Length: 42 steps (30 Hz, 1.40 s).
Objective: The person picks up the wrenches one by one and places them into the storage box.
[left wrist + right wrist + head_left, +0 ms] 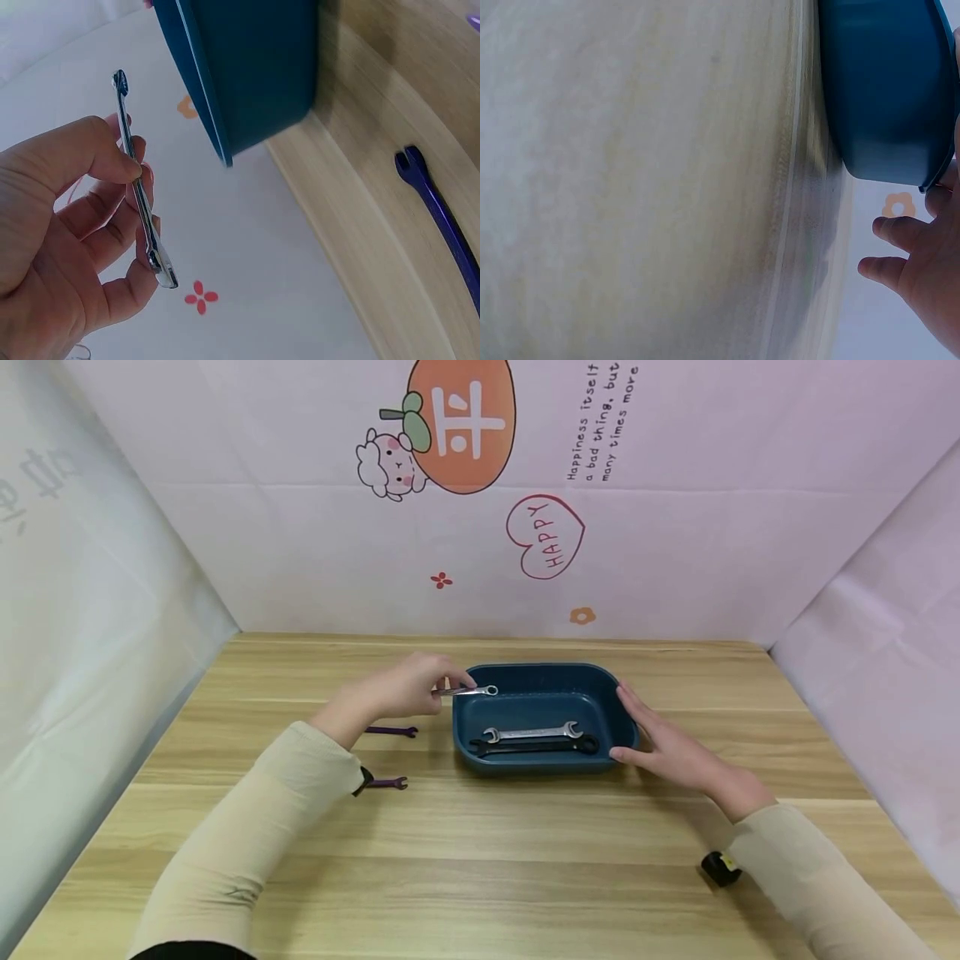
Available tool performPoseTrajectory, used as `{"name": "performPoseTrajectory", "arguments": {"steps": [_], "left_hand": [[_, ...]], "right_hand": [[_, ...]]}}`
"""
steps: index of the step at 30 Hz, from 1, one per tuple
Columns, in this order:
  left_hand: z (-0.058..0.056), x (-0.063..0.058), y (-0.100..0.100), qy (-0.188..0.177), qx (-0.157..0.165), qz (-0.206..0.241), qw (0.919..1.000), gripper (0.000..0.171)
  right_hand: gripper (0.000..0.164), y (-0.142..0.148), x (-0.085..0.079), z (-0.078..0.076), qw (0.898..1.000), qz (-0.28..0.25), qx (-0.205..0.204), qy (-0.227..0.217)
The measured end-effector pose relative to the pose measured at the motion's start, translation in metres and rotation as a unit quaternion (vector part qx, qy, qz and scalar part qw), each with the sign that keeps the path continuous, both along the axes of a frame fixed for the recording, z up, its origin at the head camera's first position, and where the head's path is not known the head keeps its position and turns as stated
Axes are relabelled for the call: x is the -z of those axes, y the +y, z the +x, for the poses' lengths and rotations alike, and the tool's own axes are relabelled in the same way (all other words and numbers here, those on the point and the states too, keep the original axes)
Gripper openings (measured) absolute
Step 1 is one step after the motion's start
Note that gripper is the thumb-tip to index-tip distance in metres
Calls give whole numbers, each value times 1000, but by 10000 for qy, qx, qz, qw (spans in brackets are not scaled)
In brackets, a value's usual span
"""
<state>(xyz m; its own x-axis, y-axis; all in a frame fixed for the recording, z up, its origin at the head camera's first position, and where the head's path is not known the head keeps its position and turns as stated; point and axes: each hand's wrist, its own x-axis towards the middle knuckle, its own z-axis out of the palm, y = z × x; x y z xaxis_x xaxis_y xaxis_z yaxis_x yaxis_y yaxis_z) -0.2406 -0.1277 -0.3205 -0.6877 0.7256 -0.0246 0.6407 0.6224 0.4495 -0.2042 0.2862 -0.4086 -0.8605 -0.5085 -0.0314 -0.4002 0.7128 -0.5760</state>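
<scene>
My left hand (415, 685) pinches a shiny silver wrench (142, 202) between thumb and fingers, its ring end over the left side of a dark blue rectangular tray (540, 768). At the tray's right end rests my right hand (667, 752), with the thumb at the near corner and the fingers reaching along the far side; in the right wrist view two fingers stretch out past the rim. Inside the tray lie a silver wrench (532, 733) and, alongside it, a black wrench (536, 746). The left wrist view shows the held wrench apart from the tray wall.
Two purple wrenches, one farther back (393, 731) and one nearer (388, 783), lie on the wooden table (480, 868) left of the tray, partly hidden by the left arm. A printed white cloth (337, 560) hangs behind the table.
</scene>
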Motion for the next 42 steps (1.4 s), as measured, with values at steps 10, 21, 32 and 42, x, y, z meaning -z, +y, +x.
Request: {"name": "performPoseTrajectory", "arguments": {"steps": [10,21,32,42], "left_hand": [[-2,3,18,231,166,-69,9996,48],[-1,5,45,204,311,-153,9992,49],[-1,7,70,126,400,-296,9987,48],[-5,12,85,46,384,-240,9990,48]], "right_hand": [[96,-1,1,0,10000,-39,2,19],[96,-2,1,-1,10000,-24,-2,-11],[95,0,2,-1,10000,-85,0,-4],[95,0,0,0,9999,-127,0,10]]}}
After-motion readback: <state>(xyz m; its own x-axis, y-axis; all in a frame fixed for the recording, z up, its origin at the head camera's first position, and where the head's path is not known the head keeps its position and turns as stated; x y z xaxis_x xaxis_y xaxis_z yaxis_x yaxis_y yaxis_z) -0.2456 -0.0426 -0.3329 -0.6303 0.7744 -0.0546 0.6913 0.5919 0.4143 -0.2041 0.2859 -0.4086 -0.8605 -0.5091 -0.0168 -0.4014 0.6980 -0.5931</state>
